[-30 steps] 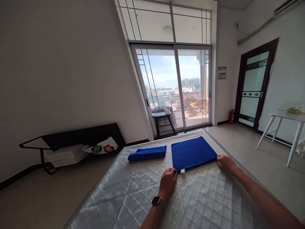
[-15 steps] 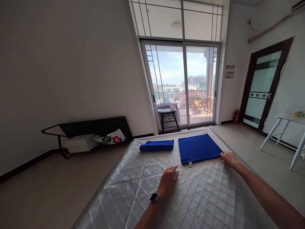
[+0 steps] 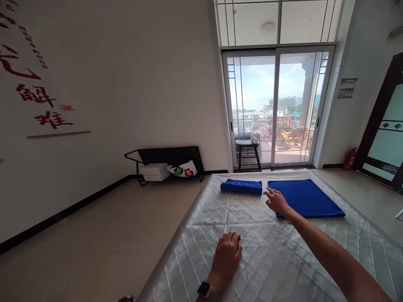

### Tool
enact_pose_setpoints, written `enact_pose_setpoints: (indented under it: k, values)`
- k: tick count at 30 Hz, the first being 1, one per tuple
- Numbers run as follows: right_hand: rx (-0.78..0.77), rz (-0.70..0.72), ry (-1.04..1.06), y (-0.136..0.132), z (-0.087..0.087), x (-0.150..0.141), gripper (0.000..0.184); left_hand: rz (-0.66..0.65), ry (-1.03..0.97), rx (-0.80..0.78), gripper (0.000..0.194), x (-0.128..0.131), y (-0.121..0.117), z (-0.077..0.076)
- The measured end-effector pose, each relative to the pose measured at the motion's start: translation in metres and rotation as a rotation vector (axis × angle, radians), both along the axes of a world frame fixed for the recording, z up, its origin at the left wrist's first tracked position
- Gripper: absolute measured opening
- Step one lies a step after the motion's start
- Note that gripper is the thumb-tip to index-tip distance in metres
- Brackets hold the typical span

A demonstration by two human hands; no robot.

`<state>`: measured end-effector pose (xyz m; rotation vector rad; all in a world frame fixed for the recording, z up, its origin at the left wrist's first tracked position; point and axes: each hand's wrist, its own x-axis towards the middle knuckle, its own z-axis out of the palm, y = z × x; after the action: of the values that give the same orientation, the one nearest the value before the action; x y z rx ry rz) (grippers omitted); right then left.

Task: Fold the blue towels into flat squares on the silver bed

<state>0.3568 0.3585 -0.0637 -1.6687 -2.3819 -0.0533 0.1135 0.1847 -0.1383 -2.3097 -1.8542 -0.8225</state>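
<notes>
Rolled blue cloth (image 3: 241, 187) is lying on the quilted silver surface (image 3: 201, 235) beside a flat blue cloth (image 3: 315, 197). The right hand (image 3: 276, 200) is hovering near the roll's right end, grip wide; the left hand (image 3: 226, 253) is hiding its grip, so I cannot tell. The roll is looking light and soft, probably best clasped round its middle.

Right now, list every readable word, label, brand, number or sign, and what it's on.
"解难": red lettering on the left wall; characters above are cut off, smaller ones beside too blurred.
"严禁", probably: notice on the wall right of the sliding door; its finer print is too small.
Printed bag: green and red marks, unreadable.
Fire extinguisher: nothing readable.
Flat blue cloth: no text visible.
</notes>
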Motion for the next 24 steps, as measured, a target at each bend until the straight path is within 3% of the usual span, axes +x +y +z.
enact_pose_setpoints:
  k: [3, 5, 10, 14, 19, 21, 24]
  values:
    - [-0.053, -0.065, 0.057, 0.031, 0.000, -0.043, 0.064, 0.004, -0.019, 0.001, 0.027, 0.001, -0.002, -0.002]
    - [-0.080, -0.111, 0.062, 0.045, -0.002, -0.060, 0.064, 0.009, -0.028, -0.005, 0.026, 0.001, -0.003, -0.003]
    - [-0.122, -0.145, 0.050, 0.040, -0.010, -0.082, 0.051, 0.004, -0.058, -0.018, 0.022, 0.003, -0.004, -0.002]
    - [-0.143, -0.020, 0.036, -0.010, -0.007, -0.085, 0.041, 0.005, -0.059, -0.015, 0.022, 0.004, -0.003, 0.001]
    - [-0.243, 0.144, 0.085, -0.109, -0.009, -0.059, 0.023, 0.053, -0.027, 0.041, 0.025, 0.002, -0.002, 0.007]
    - [-0.402, 0.161, 0.277, -0.147, -0.010, -0.040, 0.017, 0.076, -0.054, 0.040, 0.025, 0.001, -0.005, 0.014]
    - [-0.713, 0.099, 0.794, -0.193, -0.008, -0.009, 0.017, 0.086, -0.137, 0.016, 0.025, 0.002, -0.013, 0.029]
